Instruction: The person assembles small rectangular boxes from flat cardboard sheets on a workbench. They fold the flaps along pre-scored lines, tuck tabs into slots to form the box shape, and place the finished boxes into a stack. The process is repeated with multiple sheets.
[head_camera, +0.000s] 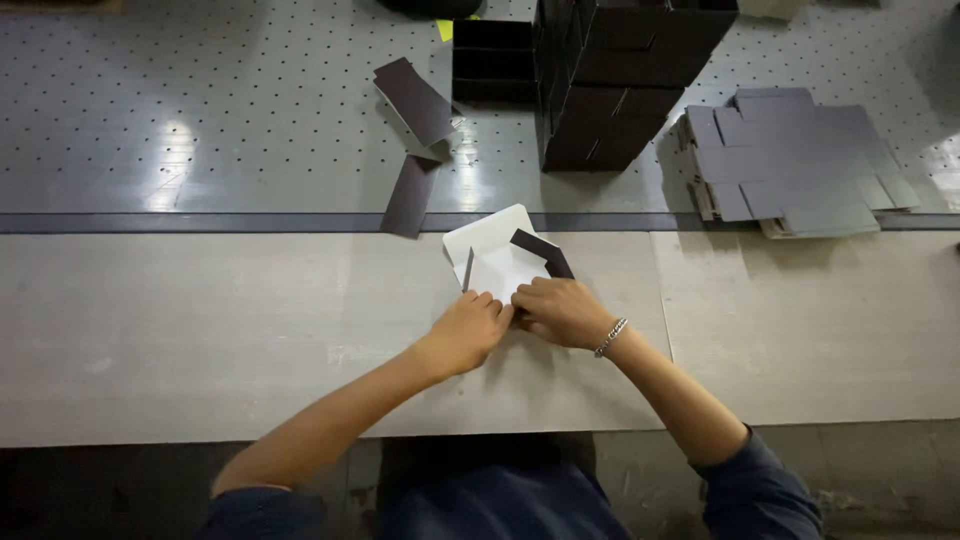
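Observation:
A flat cardboard box blank (497, 258), white inside and dark outside, lies on the pale worktable (200, 330) with one dark flap folded up at its right. My left hand (468, 332) presses on the blank's near edge, fingers curled. Right beside it, my right hand (562, 312), with a bracelet at the wrist, grips the same near edge. The two hands touch each other.
A stack of folded dark boxes (610, 80) stands on the perforated grey table (200, 120) behind. A pile of flat grey blanks (795, 160) lies to the right. Loose dark card pieces (415, 100) lie at centre left, one (410, 196) over the dividing strip.

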